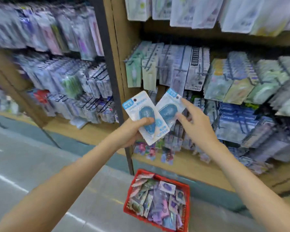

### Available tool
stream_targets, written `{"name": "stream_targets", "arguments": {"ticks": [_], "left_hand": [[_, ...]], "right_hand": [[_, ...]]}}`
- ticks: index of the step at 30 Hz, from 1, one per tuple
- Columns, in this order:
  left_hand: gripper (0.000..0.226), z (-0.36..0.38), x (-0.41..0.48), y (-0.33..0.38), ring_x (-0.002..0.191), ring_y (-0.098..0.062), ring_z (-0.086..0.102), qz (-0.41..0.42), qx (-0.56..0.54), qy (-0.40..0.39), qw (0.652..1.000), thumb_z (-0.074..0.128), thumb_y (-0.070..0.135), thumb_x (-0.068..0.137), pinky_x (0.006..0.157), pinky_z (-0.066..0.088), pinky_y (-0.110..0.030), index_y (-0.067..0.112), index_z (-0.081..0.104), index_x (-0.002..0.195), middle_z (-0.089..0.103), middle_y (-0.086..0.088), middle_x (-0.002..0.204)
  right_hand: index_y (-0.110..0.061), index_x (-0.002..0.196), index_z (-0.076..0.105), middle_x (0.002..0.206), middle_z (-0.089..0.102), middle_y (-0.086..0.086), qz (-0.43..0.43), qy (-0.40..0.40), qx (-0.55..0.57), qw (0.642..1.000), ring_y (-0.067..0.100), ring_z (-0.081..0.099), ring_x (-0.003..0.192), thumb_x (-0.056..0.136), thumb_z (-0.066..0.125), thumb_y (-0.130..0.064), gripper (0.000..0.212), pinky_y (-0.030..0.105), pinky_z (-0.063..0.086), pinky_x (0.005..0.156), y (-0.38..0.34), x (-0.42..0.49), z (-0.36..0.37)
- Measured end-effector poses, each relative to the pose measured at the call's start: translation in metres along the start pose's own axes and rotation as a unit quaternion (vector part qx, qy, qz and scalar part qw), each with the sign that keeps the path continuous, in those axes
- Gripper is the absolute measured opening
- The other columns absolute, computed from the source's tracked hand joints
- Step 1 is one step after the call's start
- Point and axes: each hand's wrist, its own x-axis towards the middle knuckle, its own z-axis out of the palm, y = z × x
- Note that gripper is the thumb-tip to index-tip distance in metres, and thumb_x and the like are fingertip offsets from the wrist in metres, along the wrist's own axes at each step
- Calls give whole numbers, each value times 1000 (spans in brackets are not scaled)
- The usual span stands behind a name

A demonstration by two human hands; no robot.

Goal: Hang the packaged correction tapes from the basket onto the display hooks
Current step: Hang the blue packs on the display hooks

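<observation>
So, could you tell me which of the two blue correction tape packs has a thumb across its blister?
The left-tilted pack in the left hand; the right hand only touches the edge of the other pack.

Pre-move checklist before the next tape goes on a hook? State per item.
1. Left hand grip on left package: ok, thumb across the blister.
2. Right hand grip on right package: cannot tell; index finger and thumb are at its edge.
3. Hang hole exposed on each package: ok.
4. Hooks with free room: cannot tell, display blurred.
5. Basket stocked: ok, more packages inside, on the floor.
</observation>
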Motion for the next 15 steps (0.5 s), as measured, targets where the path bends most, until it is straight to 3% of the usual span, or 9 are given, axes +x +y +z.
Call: {"name": "stream_targets", "arguments": {"ticks": [2,5,7,11,15], "left_hand": [[28,14,-6,29,89,-11,71,40,22,-22,999,54,1,91,70,57,-25,16,55,115,73,5,100],[28,33,-12,68,92,-10,70,92,71,-56,992,42,1,99,76,58,-26,21,54,115,74,10,99],[26,43,-13,91,92,-11,70,113,90,-61,988,46,4,98,79,58,-28,22,55,114,74,10,98],[34,52,-6,130,93,-15,70,143,88,-72,983,59,15,83,78,58,-30,20,55,116,73,5,101],[37,52,4,170,96,-16,69,162,111,-99,976,59,20,79,82,56,-31,22,55,115,72,5,102]], "right_hand": [[-36,151,25,111,48,-1,-4,8,46,999,10,47,86,97,51,-43,61,19,36,70,-29,7,-14],[-33,153,20,137,43,2,-4,43,127,991,9,43,105,96,53,-46,67,22,36,82,-62,22,-34],[-33,153,18,145,36,0,-7,68,165,984,6,40,113,95,56,-43,70,21,38,83,-81,32,-47],[-35,153,20,141,37,-2,-20,107,223,969,9,47,110,95,57,-34,69,17,45,76,-111,56,-72],[-39,151,22,147,39,-4,-49,103,280,953,10,44,124,94,59,-36,68,39,44,103,-136,86,-91]]}}
